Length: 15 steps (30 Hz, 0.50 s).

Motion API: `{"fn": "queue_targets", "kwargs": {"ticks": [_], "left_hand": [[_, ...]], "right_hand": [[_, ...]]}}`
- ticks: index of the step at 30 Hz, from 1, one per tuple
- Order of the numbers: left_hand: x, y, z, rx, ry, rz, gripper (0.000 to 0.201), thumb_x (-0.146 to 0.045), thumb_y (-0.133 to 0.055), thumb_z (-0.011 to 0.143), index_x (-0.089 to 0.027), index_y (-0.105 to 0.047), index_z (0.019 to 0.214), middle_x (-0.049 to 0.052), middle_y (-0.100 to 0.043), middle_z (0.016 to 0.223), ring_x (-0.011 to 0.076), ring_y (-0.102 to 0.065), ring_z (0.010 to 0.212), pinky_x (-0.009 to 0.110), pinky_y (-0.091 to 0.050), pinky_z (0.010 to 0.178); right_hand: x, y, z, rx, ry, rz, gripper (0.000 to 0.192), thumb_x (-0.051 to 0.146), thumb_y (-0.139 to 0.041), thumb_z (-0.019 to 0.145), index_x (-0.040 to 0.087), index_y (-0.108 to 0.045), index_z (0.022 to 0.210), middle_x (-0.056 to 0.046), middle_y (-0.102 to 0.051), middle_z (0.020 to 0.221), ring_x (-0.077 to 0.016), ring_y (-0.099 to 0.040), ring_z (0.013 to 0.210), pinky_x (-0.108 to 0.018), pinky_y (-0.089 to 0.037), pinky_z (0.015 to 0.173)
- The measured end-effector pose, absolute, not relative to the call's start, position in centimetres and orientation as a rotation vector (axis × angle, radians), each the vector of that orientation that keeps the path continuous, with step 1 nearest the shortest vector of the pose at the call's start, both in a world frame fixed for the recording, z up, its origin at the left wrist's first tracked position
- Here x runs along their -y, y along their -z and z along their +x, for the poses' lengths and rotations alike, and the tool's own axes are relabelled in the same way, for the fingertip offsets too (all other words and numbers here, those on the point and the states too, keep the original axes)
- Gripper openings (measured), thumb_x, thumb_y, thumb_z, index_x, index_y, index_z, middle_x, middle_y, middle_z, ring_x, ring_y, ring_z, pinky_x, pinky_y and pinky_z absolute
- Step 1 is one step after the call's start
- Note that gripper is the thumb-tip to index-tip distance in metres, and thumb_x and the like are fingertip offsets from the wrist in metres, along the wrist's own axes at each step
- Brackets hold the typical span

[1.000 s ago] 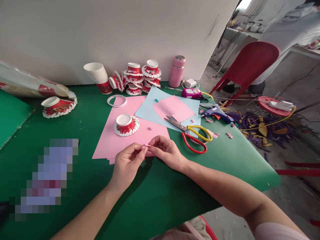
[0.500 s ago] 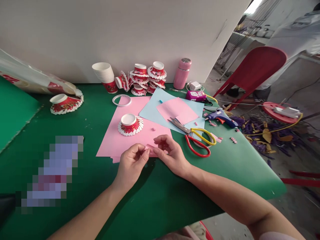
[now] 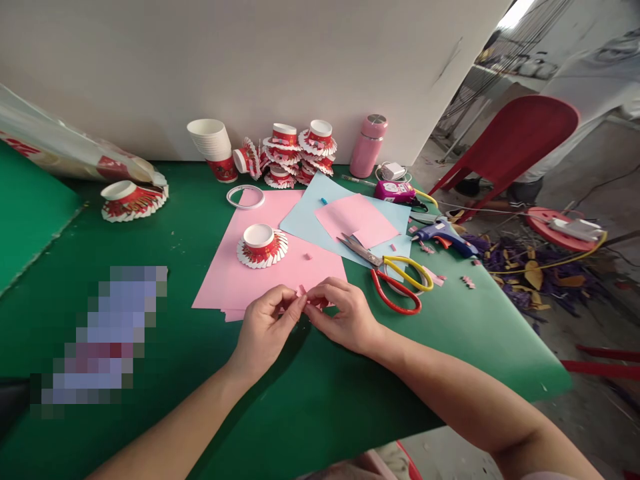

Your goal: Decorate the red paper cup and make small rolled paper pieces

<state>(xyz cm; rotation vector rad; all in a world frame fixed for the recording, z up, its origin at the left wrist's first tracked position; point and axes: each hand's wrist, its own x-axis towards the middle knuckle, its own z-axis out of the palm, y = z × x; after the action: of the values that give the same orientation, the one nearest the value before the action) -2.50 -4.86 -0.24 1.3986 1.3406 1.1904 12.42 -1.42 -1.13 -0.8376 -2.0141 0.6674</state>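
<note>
Between my fingertips is a small pink paper strip [image 3: 301, 291], partly covered by the fingers. My left hand [image 3: 270, 323] pinches it from the left, and my right hand [image 3: 345, 313] is closed on its other side. Both hands are over the front edge of a large pink paper sheet [image 3: 225, 267]. A red paper cup with fringed, folded-out sides [image 3: 259, 245] stands upside down on that sheet, beyond my left hand. A little pink paper piece [image 3: 309, 256] lies near it. Scissors [image 3: 383, 267] with one red and one yellow handle rest open-bladed to the right of my right hand.
Fringed cups [image 3: 300, 150] are stacked against the wall, beside nested paper cups [image 3: 213, 147] and a pink flask [image 3: 369, 147]. A blue glue gun [image 3: 445, 237] lies at the right table edge. Another fringed cup [image 3: 133, 200] sits left. A person stands behind a red chair [image 3: 525, 147].
My hands have drawn closer together around the pink strip. My right fingers, spread a little before, now close down on it, and the strip's end points upward.
</note>
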Motion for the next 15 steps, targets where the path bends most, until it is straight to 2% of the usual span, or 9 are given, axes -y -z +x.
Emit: {"fn": "queue_targets", "kwargs": {"ticks": [8, 12, 15], "left_hand": [[4.93, 0.17, -2.82, -1.3, -1.15, 1.421, 0.022, -0.033, -0.049, 0.085, -0.018, -0.052, 0.069, -0.004, -0.047, 0.059, 0.0099, -0.046, 0.056, 0.021, -0.039, 0.053], [4.95, 0.02, -2.82, -1.282, -1.162, 1.41, 0.023, -0.033, -0.049, 0.085, -0.018, -0.051, 0.068, -0.004, -0.046, 0.059, 0.0095, -0.044, 0.055, 0.021, -0.038, 0.052], [4.95, -0.01, -2.8, -1.26, -1.158, 1.4, 0.023, -0.033, -0.049, 0.085, -0.018, -0.05, 0.068, -0.004, -0.045, 0.059, 0.0092, -0.043, 0.054, 0.021, -0.037, 0.051]], "right_hand": [[0.98, 0.89, 12.4, 1.7, -1.353, -0.889, 0.015, 0.029, -0.064, 0.076, 0.014, -0.064, 0.076, -0.001, -0.063, 0.065, -0.009, -0.055, 0.054, -0.021, -0.045, 0.05], [0.77, 1.08, 12.2, 1.469, -1.678, -0.763, 0.021, 0.034, -0.067, 0.073, 0.014, -0.063, 0.074, -0.002, -0.066, 0.067, -0.0124, -0.062, 0.063, -0.024, -0.05, 0.059], [0.67, 1.27, 12.12, 1.377, -1.78, -0.732, 0.022, 0.035, -0.07, 0.071, 0.014, -0.064, 0.073, -0.002, -0.067, 0.068, -0.0138, -0.064, 0.067, -0.027, -0.052, 0.066]]}}
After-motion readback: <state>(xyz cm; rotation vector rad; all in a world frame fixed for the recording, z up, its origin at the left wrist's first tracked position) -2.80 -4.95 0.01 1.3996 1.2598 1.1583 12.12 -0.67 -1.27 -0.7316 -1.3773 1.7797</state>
